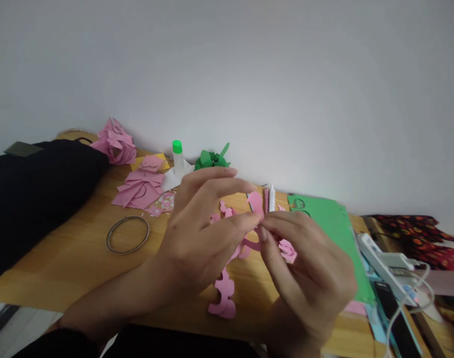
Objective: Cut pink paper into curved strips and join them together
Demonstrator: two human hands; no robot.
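Observation:
Above the middle of the wooden table, both my hands meet at a strip of pink paper (256, 203) with a rounded, wavy edge. My left hand (202, 233) grips its upper end between thumb and fingers. With thumb and fingertips pinched together, my right hand (305, 263) holds the paper just below. A longer wavy pink strip (224, 288) hangs or lies beneath my hands; whether it joins the held piece is hidden. Small pink paper pieces (287, 250) show behind my right hand.
A black bag (44, 194) fills the left. Pink paper squares (139, 189), a glue stick (178, 158), green paper leaves (212, 159) and a metal bangle (127, 235) lie around. Green paper sheets (324, 219), a power strip (385, 268) and a phone (396, 318) are right.

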